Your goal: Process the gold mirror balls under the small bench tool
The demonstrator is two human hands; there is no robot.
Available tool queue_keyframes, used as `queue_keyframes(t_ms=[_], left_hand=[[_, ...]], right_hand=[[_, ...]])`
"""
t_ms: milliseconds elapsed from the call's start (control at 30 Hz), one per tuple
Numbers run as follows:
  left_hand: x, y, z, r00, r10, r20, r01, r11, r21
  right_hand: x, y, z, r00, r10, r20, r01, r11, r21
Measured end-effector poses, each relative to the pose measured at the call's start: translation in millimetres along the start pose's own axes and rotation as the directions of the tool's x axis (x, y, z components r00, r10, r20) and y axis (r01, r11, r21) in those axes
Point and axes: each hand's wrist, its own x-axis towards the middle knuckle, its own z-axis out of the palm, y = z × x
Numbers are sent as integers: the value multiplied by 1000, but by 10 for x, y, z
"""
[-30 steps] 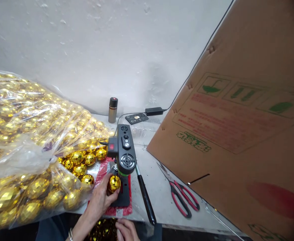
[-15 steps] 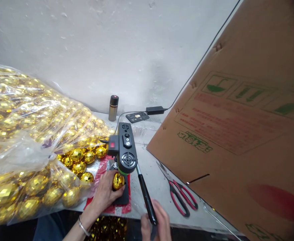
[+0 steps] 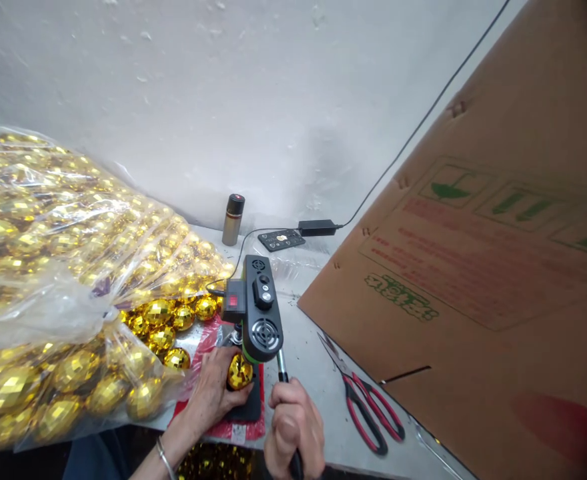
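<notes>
My left hand is closed around a shiny gold faceted ball, holding it under the head of a black bench press. The press stands on a dark base over a red plastic sheet. A thin dark tip seems to meet the top of the ball; whether it enters cannot be made out. To the right, my right hand is wrapped around the black-gripped lever of the press, and the lever slopes down toward me.
A clear plastic bag full of gold balls fills the left, with several loose gold balls beside it. Red-and-black scissors lie right of the press, near a big cardboard box. A bottle, a phone-like slab and a power adapter stand behind.
My right hand has closed firmly around the lever, its fingers now wrapped over the grip. My left hand still holds the gold ball under the press. The view has shifted slightly.
</notes>
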Motion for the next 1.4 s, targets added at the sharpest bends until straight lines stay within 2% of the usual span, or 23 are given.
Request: queue_keyframes(t_ms=[133, 300, 633, 800, 1000, 1200, 1333, 1400], left_hand=[[-11, 8, 15, 1000, -3, -12, 3, 1000, 5], [-7, 43, 2, 1000, -18, 2, 18, 999, 36], [9, 34, 21, 1000, -14, 9, 13, 998, 69], [17, 79, -8, 1000, -16, 9, 16, 998, 60], [23, 84, 23, 1000, -15, -4, 15, 999, 47], [22, 77, 49, 999, -29, -16, 30, 999, 37], [13, 62, 65, 1000, -27, -16, 28, 999, 25], [17, 55, 69, 1000, -22, -13, 22, 999, 24]], right_hand=[[-171, 26, 93, 995, 20, -96, -20, 1000, 4], [-213, -9, 187, 974, 98, -204, -101, 995, -2], [-246, -14, 230, 966, 102, -237, -98, 995, 28], [-318, 54, 217, 973, 102, -205, -101, 995, 13], [-426, 235, 217, 979, 18, -203, -5, 998, 64], [-532, 246, 214, 976, 44, -213, -30, 997, 69], [-655, 310, 173, 998, -10, -61, 12, 1000, 28], [-691, 371, 158, 998, -58, -26, 59, 998, 29]])
